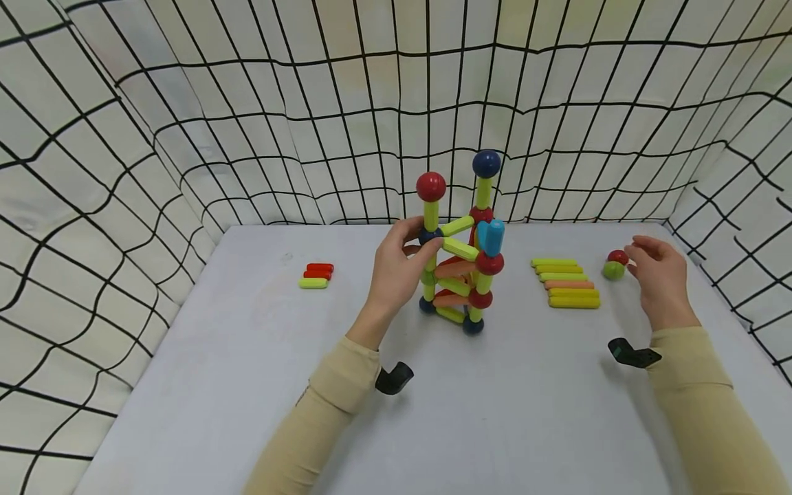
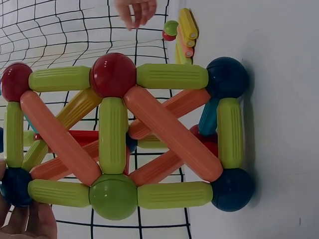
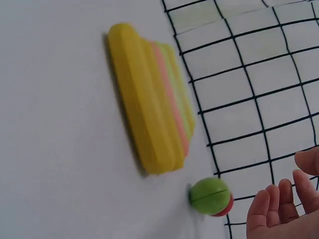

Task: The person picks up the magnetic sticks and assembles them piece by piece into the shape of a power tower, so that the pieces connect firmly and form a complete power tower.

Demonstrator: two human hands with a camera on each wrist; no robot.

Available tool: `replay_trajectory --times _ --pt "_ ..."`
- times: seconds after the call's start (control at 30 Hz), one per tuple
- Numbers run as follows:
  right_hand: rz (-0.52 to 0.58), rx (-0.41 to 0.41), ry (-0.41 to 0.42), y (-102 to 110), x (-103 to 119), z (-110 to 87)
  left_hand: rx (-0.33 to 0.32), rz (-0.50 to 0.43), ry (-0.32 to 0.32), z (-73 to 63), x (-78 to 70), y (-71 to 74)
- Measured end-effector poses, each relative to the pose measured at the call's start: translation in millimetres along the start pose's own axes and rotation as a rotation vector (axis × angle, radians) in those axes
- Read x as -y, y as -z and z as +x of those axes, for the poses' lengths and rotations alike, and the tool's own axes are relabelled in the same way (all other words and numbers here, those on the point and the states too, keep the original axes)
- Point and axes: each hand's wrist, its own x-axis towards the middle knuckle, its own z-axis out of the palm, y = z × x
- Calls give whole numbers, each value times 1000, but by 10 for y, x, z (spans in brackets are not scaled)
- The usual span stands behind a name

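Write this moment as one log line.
Left hand: holds dark blue ball of ball-and-stick tower | Right hand: empty, near red ball and green ball | Stick row: between tower and green ball

Mid-frame, the left hand [image 1: 401, 265] grips a ball-and-stick tower [image 1: 460, 249]. At right, the right hand [image 1: 665, 278] is beside a red ball [image 1: 617, 256] and a green ball [image 1: 613, 271]. Six sticks [image 1: 566, 284] lie right of centre, three short rods [image 1: 317, 274] left.

Tower [image 1: 454, 267] on table [image 1: 216, 385], three rods [image 1: 317, 275] to its left, rod row [image 1: 566, 284] then balls [image 1: 614, 269] to its right
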Motion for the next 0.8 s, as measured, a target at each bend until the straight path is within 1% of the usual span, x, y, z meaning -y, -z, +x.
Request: replay_trajectory --times 0.1,0.17,0.23,0.33,0.47,0.8 --pt "-177 -4 -41 60 -110 97 5 -5 -5 -32 -11 14" --pt "-337 33 -52 99 -176 130 9 -10 -11 -48 -13 16" --pt "-466 68 -43 126 -240 159 11 -15 -17 -61 -16 16" --pt "-587 116 -10 143 -308 191 8 -25 -22 -71 -15 16" --pt "-645 112 13 119 -339 200 -1 -33 -22 -79 -16 25" --pt "-660 95 -11 81 -326 157 2 -17 -23 -101 -44 31"
